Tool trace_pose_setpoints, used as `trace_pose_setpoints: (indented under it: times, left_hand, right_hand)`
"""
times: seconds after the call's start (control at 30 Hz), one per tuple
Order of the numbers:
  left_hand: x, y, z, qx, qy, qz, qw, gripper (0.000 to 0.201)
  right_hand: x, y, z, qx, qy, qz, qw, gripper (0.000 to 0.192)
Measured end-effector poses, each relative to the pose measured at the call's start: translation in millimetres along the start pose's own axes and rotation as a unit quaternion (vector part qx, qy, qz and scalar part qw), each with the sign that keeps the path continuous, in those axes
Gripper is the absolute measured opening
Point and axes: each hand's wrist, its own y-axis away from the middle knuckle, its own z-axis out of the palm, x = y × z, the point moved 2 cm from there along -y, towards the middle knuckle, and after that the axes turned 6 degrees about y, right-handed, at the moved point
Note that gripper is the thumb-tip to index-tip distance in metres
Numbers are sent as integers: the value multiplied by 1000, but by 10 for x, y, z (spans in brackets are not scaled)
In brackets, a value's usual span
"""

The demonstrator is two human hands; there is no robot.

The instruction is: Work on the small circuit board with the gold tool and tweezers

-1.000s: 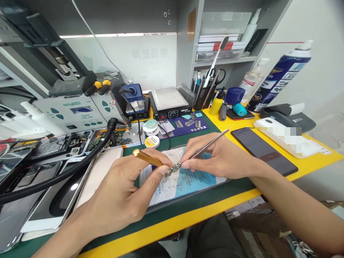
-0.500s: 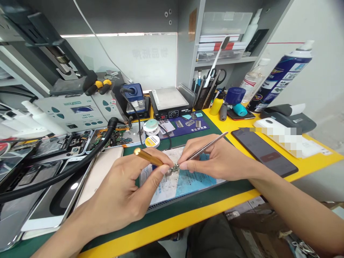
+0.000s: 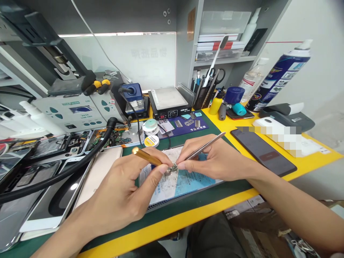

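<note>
With its fingers closed, my left hand [image 3: 129, 190] grips a gold pen-shaped tool [image 3: 146, 157]; the working tip is hidden by the fingers. My right hand [image 3: 220, 159] pinches slim silver tweezers [image 3: 205, 146], their back end slanting up to the right. Both sets of fingertips meet at a small circuit board piece [image 3: 174, 167], partly covered by them. Whether the fingers also grip that piece is hard to make out. Under the hands lies a flat pad with a blue and white printed top [image 3: 193, 183], smudged with dark specks near the board.
A black hose [image 3: 80, 172] crosses over phones and a pale phone back [image 3: 100, 168] at left. Behind stand a hot plate [image 3: 172, 102], a solder spool [image 3: 150, 126] and a small round tin [image 3: 151, 141]. A dark phone [image 3: 263, 152] lies at right on the yellow edge.
The whole view has shifted very slightly. Both hands keep nearly the same place and grip over the board piece.
</note>
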Motion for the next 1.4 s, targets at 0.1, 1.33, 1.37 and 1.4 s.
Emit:
trace_pose_setpoints:
  times: [0.1,1.33,1.37,1.4]
  left_hand:
    - [5,6,1,-8,2,-10,1000,14]
    - [-6,13,12,-20,20,-4,1000,14]
    - [-10,12,13,-21,22,-5,1000,14]
    - [-13,11,14,-22,23,-5,999,14]
  right_hand:
    - [4,1,-6,1,5,2,1000,9]
    - [10,16,-76,7,14,0,1000,10]
    - [8,17,-74,7,14,1,1000,10]
    - [7,19,-72,6,14,1,1000,10]
